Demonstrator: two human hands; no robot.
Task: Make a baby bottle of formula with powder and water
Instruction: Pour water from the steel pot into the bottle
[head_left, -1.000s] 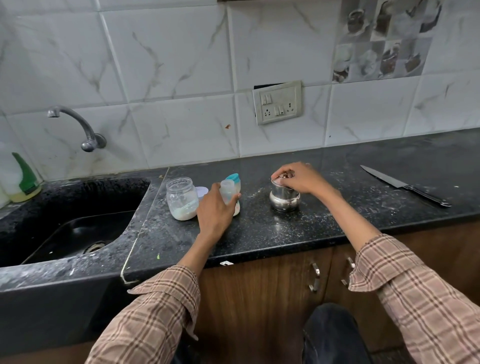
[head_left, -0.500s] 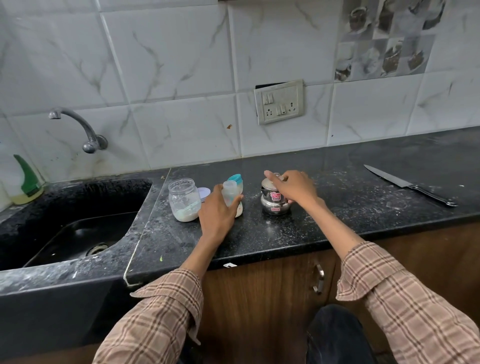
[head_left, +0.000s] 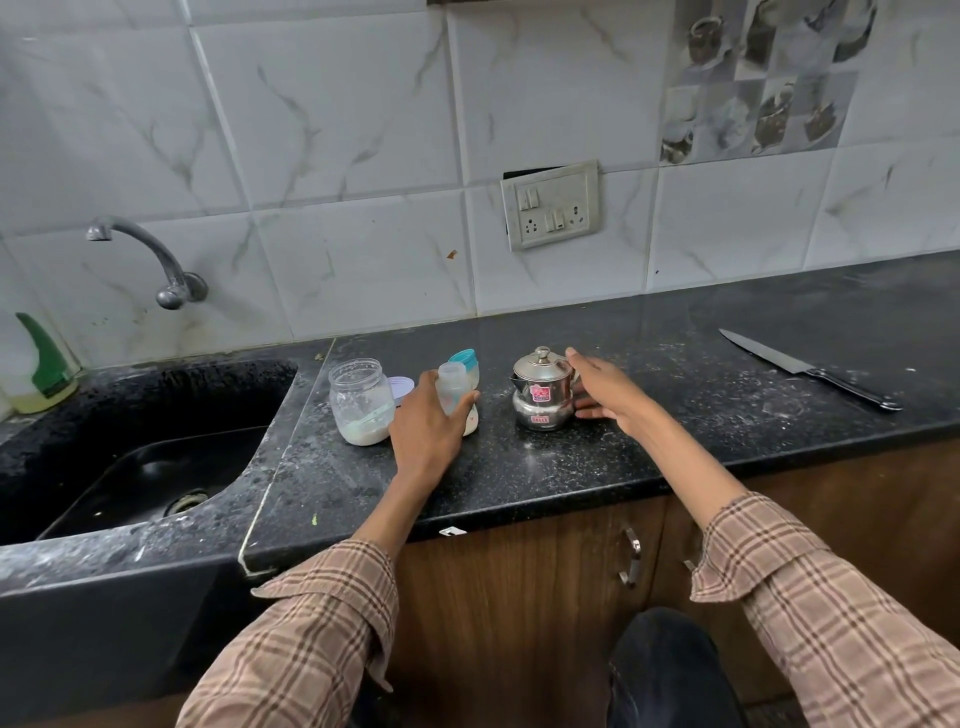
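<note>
A small clear baby bottle (head_left: 451, 385) stands uncapped on the black counter (head_left: 519, 467), and my left hand (head_left: 426, 431) is closed around it. Its teal cap (head_left: 464, 360) sits just behind. To the left stands an open glass jar (head_left: 360, 402) with white powder at its bottom, a white lid (head_left: 402, 388) behind it. A small lidded steel pot (head_left: 539, 395) with a pink sticker stands right of the bottle. My right hand (head_left: 605, 392) rests against the pot's right side, thumb at the lid rim, fingers spread at the base.
A black sink (head_left: 156, 467) with a wall tap (head_left: 150, 254) lies to the left, a green-topped soap bottle (head_left: 44, 364) beside it. A long knife (head_left: 808, 368) lies on the counter at the right. A wall socket (head_left: 550, 205) is behind. White powder dusts the counter.
My right hand slid the steel pot left toward the bottle, then shifted from its top to its right side. My left hand stayed on the bottle.
</note>
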